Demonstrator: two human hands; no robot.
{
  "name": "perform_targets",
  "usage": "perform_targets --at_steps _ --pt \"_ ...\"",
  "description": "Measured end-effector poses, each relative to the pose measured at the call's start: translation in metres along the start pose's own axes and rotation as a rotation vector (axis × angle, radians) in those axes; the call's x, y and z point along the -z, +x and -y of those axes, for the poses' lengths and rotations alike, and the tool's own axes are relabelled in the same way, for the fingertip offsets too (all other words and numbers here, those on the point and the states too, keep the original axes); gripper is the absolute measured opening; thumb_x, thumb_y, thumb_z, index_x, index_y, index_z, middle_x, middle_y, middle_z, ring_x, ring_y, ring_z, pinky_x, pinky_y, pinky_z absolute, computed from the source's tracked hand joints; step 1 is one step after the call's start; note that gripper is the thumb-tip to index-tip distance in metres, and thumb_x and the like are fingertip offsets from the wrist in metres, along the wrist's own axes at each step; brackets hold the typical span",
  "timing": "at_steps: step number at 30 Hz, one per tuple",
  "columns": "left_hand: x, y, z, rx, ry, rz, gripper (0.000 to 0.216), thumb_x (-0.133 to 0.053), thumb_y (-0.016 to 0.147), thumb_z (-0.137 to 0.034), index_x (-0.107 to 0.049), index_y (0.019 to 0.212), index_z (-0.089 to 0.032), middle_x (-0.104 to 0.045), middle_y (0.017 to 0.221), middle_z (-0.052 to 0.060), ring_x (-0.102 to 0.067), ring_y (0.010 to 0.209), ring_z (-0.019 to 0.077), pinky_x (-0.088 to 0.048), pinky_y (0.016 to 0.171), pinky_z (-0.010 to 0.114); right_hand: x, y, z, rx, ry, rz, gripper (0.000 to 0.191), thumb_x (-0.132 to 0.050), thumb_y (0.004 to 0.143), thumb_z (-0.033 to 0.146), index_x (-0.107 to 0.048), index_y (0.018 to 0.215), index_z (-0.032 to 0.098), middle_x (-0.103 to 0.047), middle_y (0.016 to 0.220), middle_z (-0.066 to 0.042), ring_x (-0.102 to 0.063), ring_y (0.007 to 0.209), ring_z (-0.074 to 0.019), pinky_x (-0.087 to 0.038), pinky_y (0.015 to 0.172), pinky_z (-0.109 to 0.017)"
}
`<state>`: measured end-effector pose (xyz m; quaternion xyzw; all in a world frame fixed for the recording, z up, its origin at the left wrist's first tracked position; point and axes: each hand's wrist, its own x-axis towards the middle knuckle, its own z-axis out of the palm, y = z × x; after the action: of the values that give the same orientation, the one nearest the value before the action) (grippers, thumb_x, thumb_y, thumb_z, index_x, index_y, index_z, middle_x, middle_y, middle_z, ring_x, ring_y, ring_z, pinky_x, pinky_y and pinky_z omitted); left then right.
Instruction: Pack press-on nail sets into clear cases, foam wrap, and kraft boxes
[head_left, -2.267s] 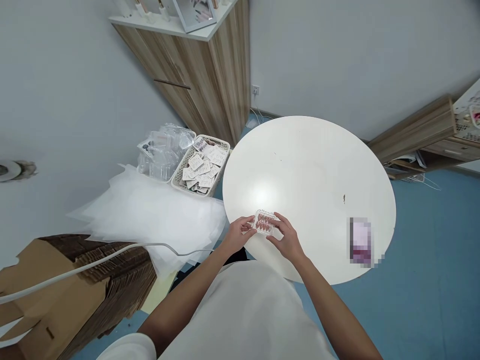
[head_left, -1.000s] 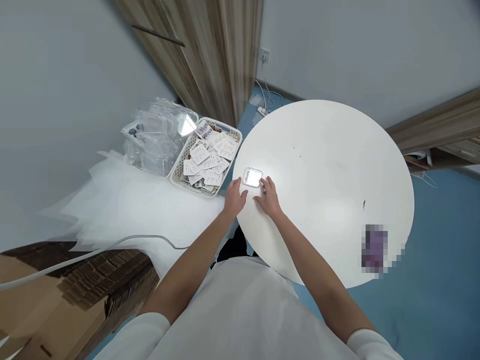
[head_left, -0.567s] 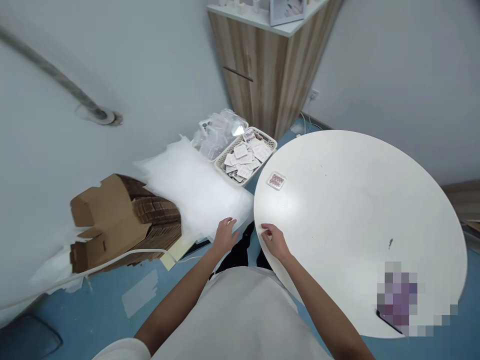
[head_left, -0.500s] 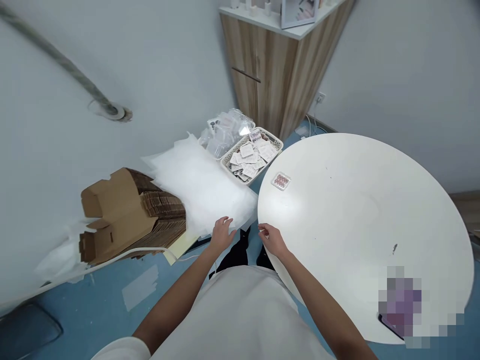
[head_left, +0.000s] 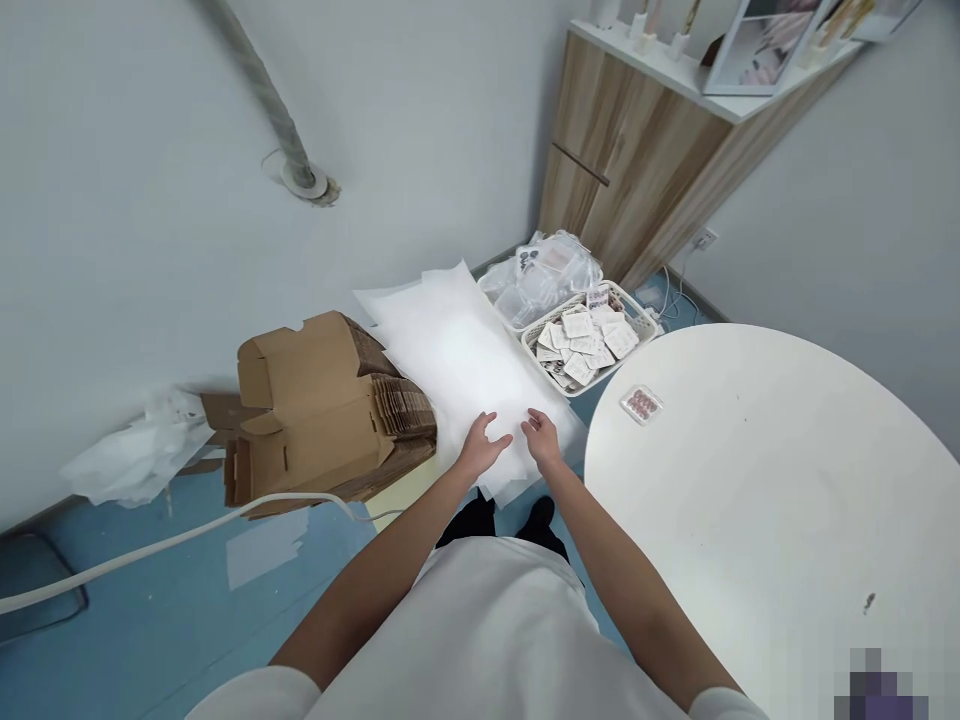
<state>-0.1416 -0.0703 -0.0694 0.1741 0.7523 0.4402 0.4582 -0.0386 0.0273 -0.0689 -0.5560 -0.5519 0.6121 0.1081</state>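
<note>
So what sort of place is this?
Possibly a small packing room or workshop: there's a stack of flattened cardboard boxes, a pile of thin white sheets beside it, and a plastic basket full of small cards.

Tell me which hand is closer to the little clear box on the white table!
Right. The right hand is over the white sheets, left of the little clear box; the left hand is farther left, also over the sheets.

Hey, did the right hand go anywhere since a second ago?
Yes, the right hand moved left, off the round white table: it was beside the small clear case, and now it is over the white sheets.
</note>
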Motion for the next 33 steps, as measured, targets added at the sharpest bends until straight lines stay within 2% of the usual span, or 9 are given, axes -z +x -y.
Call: perform_targets --at_steps 2,7,10,14,17,20,23,28,33 --pt "0.007 0.008 0.005 -0.005 -0.004 -0.004 0.058 -0.066 0.066 -0.038 -0.045 0.119 -0.025 -0.021 0.142 0.007 -0.029 0.125 0.0259 -0.029 0.098 0.036 -0.01 0.007 0.0 -0.026 -0.014 -0.082 0.051 -0.05 0.07 0.032 -0.042 0.119 0.019 -0.044 0.126 -0.011 -0.045 0.112 -0.021 -0.045 0.084 -0.032" --pt "0.014 0.014 0.006 0.005 -0.042 -0.007 0.054 -0.066 0.066 -0.029 -0.048 0.116 -0.021 -0.039 0.131 0.01 -0.033 0.122 0.0253 -0.032 0.095 0.036 -0.016 0.013 0.008 -0.02 -0.002 -0.148 0.047 -0.051 0.067 0.034 -0.048 0.111 0.019 -0.049 0.117 -0.011 -0.055 0.09 -0.0192 -0.048 0.07 -0.03" --pt "0.012 0.009 0.0 -0.027 -0.102 -0.039 0.046 -0.064 0.066 -0.024 -0.052 0.11 -0.02 -0.045 0.124 0.01 -0.04 0.117 0.0236 -0.038 0.087 0.033 -0.013 0.012 0.02 0.054 -0.043 -0.141 0.042 -0.049 0.067 0.032 -0.051 0.107 0.018 -0.053 0.111 -0.01 -0.056 0.076 -0.0162 -0.047 0.062 -0.029" --pt "0.008 -0.007 -0.006 0.014 -0.19 -0.044 0.031 -0.063 0.067 -0.028 -0.057 0.095 -0.018 -0.055 0.104 0.009 -0.052 0.094 0.0184 -0.044 0.075 0.029 -0.009 0.006 0.042 0.249 -0.166 -0.121 0.049 -0.046 0.069 0.024 -0.044 0.117 0.02 -0.052 0.113 -0.009 -0.05 0.058 -0.0099 -0.045 0.059 -0.029" --pt "0.007 -0.02 -0.01 0.152 -0.313 0.093 0.029 -0.059 0.069 -0.039 -0.056 0.087 -0.016 -0.057 0.092 0.008 -0.053 0.082 0.0156 -0.045 0.069 0.028 -0.007 -0.001 0.06 0.475 -0.319 -0.105 0.042 -0.04 0.073 0.018 -0.049 0.113 0.021 -0.053 0.111 -0.007 -0.049 0.059 -0.0095 -0.045 0.068 -0.031" --pt "0.008 -0.03 -0.018 0.31 -0.473 0.213 0.038 -0.056 0.069 -0.051 -0.053 0.085 -0.016 -0.054 0.099 0.01 -0.053 0.083 0.0164 -0.046 0.065 0.027 -0.002 -0.014 0.077 0.649 -0.428 -0.118 0.041 -0.038 0.075 0.016 -0.051 0.114 0.022 -0.054 0.11 -0.008 -0.053 0.073 -0.0133 -0.044 0.075 -0.033" --pt "0.007 -0.032 -0.028 0.396 -0.595 0.248 0.047 -0.052 0.069 -0.057 -0.051 0.092 -0.016 -0.05 0.107 0.013 -0.054 0.088 0.0187 -0.048 0.065 0.028 0.007 -0.031 0.089 0.738 -0.47 -0.172 0.041 -0.038 0.078 0.017 -0.047 0.118 0.023 -0.054 0.114 -0.008 -0.053 0.08 -0.0152 -0.044 0.076 -0.033" --pt "-0.004 -0.025 -0.044 0.274 -0.698 0.16 0.048 -0.047 0.074 -0.056 -0.044 0.107 -0.021 -0.048 0.114 0.01 -0.055 0.096 0.0186 -0.048 0.068 0.027 0.037 -0.066 0.084 0.731 -0.446 -0.319 0.041 -0.039 0.081 0.023 -0.043 0.122 0.024 -0.051 0.118 -0.008 -0.053 0.075 -0.0137 -0.045 0.076 -0.034" --pt "-0.034 -0.026 -0.054 0.113 -0.571 0.181 0.06 -0.056 0.076 -0.037 -0.023 0.126 -0.027 -0.046 0.12 0.01 -0.058 0.092 0.0149 -0.047 0.072 0.026 0.071 -0.109 0.051 0.609 -0.406 -0.501 0.045 -0.042 0.08 0.027 -0.039 0.125 0.023 -0.058 0.082 -0.003 -0.054 0.079 -0.0162 -0.039 0.088 -0.043"
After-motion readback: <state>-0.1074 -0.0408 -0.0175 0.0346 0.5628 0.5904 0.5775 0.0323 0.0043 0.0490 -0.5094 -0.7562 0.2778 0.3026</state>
